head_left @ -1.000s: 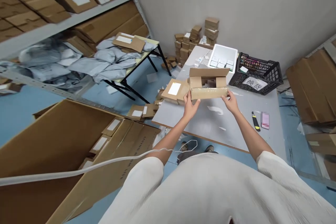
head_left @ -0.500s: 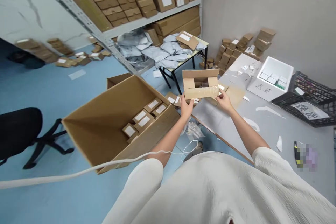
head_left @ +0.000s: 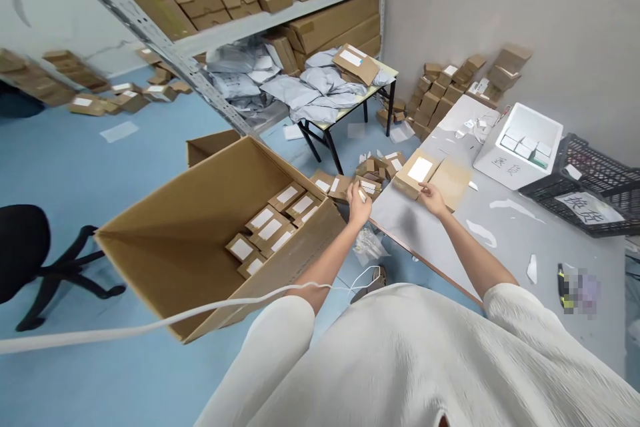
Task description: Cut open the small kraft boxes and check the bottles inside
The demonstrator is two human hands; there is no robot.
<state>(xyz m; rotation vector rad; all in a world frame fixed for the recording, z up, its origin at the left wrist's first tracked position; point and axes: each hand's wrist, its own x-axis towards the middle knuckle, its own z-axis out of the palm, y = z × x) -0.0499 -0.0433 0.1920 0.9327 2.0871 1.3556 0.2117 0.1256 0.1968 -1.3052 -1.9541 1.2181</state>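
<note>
My left hand [head_left: 359,205] hangs by the table's left edge, above cartons on the floor. Its fingers are curled round a small pale thing that I cannot make out. On the tabletop, my right hand [head_left: 433,200] pinches the near right corner of a cardboard box [head_left: 407,180] with a white label. A flat brown cardboard piece [head_left: 454,180] lies against that box, partly behind my right hand. Below my left hand, labelled cartons [head_left: 341,187] and an opened carton [head_left: 373,167] lie in a pile.
To the left stands a large open carton [head_left: 170,240] with several labelled small boxes [head_left: 270,229] inside. A white cable [head_left: 200,310] crosses in front of me. On the grey table [head_left: 515,267] are a white foam box [head_left: 505,163], a black crate [head_left: 580,197] and paper scraps.
The open cardboard box held between both hands has left them. My left hand has lowered slightly to the right; my right hand has come down to the labelled box on the table.
</note>
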